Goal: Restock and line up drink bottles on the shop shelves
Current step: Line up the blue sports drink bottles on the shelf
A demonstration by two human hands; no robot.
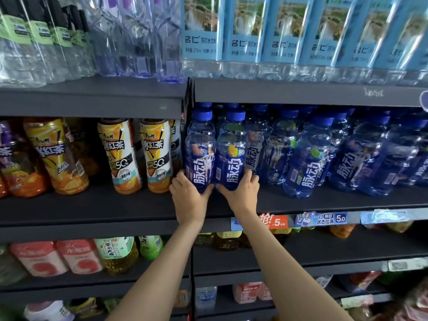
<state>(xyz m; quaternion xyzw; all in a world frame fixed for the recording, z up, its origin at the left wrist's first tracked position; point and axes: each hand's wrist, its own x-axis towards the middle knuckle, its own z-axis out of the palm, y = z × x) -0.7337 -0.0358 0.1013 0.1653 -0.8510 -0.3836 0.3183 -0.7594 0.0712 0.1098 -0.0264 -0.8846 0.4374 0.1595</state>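
A person's two hands grip two blue-capped drink bottles at the left end of a dark shop shelf (324,200). The left hand (188,195) curls its fingers round the base of the left bottle (200,156); the right hand (243,191) wraps the base of the right bottle (231,154) just beside it. Both bottles stand upright, touching each other, at the shelf's front edge. To the right of the held pair stands a crowded group of matching blue bottles (308,158), several rows deep and too many to count. To the left of the pair, past a vertical divider, at least four iced tea bottles (120,156) lean on the neighbouring shelf. Above the pair, six light-blue-labelled water bottles (243,31) show along the upper shelf. Three price tags (322,218) hang on the shelf edge below and right of the pair.
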